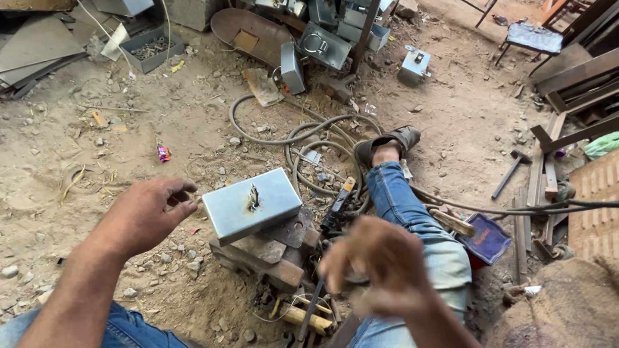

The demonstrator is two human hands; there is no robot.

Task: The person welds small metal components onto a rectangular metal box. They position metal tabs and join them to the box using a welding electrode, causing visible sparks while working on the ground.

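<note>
Two hands hover: left hand (147, 212) half-open, empty, near box (251, 203) propped on blocks (257, 263); right hand (379, 264) blurred, grip unclear.

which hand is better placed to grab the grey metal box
Left. The left hand hovers open just beside the grey metal box, fingers curled toward it. The right hand is blurred, nearer the knee.

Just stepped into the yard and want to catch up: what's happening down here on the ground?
A person in jeans sits on the dirt floor. The left hand reaches toward a grey metal box with a burnt mark on top, resting on scrap blocks, not quite touching it. The right hand is blurred above the knee; whether it holds anything is unclear. A hose and hammer lie nearby.
</note>
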